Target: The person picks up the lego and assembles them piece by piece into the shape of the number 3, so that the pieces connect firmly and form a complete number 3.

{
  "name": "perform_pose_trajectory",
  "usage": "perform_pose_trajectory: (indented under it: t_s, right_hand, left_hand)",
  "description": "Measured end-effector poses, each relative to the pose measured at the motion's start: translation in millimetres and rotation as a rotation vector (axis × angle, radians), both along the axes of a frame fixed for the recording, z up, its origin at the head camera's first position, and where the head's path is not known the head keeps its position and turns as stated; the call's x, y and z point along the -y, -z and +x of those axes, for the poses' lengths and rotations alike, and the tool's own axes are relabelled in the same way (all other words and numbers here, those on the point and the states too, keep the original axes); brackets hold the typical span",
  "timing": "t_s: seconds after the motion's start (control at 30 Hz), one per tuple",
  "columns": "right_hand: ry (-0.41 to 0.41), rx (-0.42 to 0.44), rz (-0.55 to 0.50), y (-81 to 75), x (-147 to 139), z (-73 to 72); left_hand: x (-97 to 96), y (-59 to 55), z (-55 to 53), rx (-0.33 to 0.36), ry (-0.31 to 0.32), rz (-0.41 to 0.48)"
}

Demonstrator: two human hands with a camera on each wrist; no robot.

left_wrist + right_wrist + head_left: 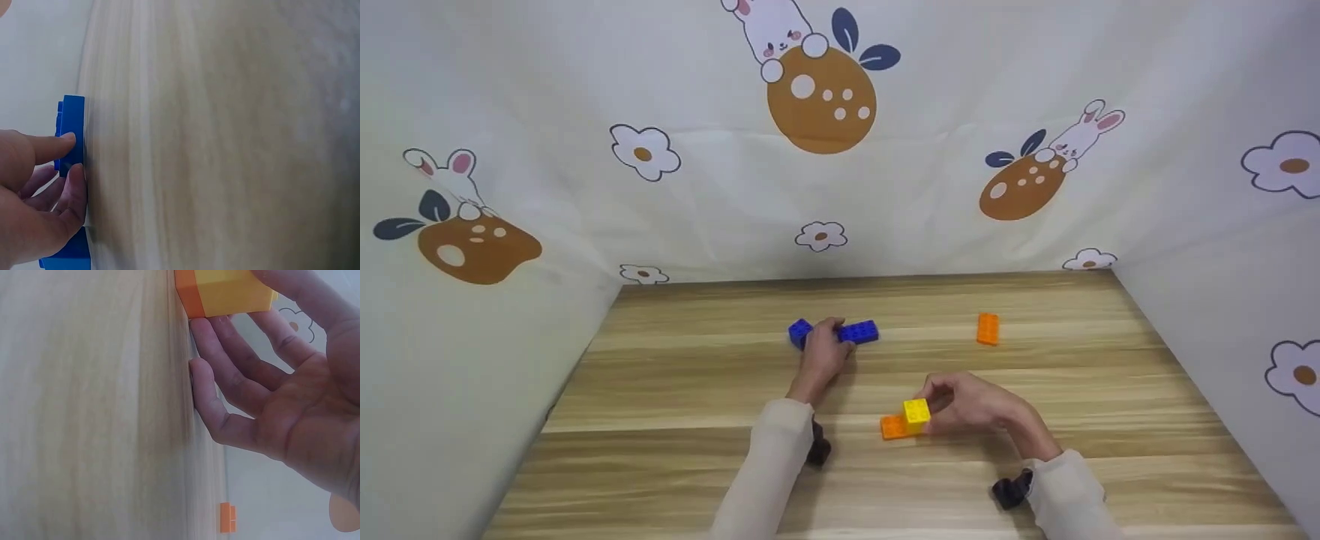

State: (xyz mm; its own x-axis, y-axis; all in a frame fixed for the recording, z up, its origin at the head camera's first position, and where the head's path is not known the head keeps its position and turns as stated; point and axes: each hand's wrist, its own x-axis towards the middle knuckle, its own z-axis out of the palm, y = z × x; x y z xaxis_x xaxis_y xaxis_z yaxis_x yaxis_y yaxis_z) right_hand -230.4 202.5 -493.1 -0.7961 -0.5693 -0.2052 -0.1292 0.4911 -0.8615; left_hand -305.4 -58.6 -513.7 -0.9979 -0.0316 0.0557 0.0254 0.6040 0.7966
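Pinching the yellow block [916, 415] in the right hand [971, 405] at five o'clock from the head view's centre, resting it on the near orange brick [892, 427]; probably handling light, stiff, smooth plastic, slightly slippery yet hardly fragile, and finding best purchase on opposite flat sides below the studs; angling the right forearm [1069, 487] inward, pointing the hand toward ten, curling the spare fingers close to the table [660, 420]; gripping the long blue brick [862, 331] by its nine-o'clock end in the left hand [825, 354], around six o'clock; having the other blue block [798, 332] beside that hand at seven, and the far orange brick [988, 329] well apart toward four
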Motion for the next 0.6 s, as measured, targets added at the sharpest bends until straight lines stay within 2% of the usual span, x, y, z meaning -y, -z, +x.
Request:
perform_pose_trajectory:
  t_s: [0.27, 0.43, 0.6]
  right_hand:
    - [0.010, 0.015, 0.004, -2.2, 0.4, -0.5]
    - [0.012, 0.019, 0.017, -2.8, 0.2, 0.8]
    - [0.006, 0.005, 0.027, -2.8, -0.3, 0.5]
  left_hand:
    - [0.8, -2.6, 3.8, -0.032, 0.000, 0.014]
    - [4.8, -8.3, 8.6, -0.003, 0.040, 0.035]
    - [9.5, -19.1, 12.9, 0.062, 0.079, 0.080]
